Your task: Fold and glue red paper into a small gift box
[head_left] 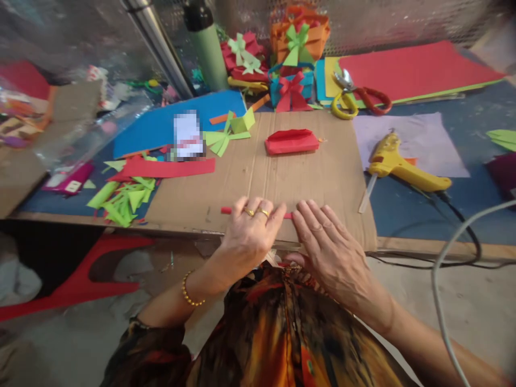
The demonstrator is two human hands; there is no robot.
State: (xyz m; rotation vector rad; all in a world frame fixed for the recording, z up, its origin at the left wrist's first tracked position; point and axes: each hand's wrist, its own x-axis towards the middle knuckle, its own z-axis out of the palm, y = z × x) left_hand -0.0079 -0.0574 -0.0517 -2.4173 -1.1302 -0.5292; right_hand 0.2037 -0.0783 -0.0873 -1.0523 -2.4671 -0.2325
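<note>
A narrow red paper strip (pixel 226 210) lies along the front of the cardboard sheet (pixel 258 177), its middle covered by my hands. My left hand (pixel 252 231), with rings on two fingers, is closed over the strip with bent fingers. Beside it, my right hand (pixel 326 236) lies flat on the strip's right end, fingers stretched out and close together. A folded red paper box (pixel 292 142) sits farther back on the cardboard. Left of it is a green paper bow (pixel 226 135).
A yellow glue gun (pixel 403 164) rests on lilac paper (pixel 447 145) at right, its cable trailing off the edge. Scissors (pixel 363 99) lie by red sheets (pixel 419 70). Green scraps (pixel 127 201), a red strip (pixel 169 167) and a bottle (pixel 207 48) are left. Finished paper boxes (pixel 300 37) stand behind.
</note>
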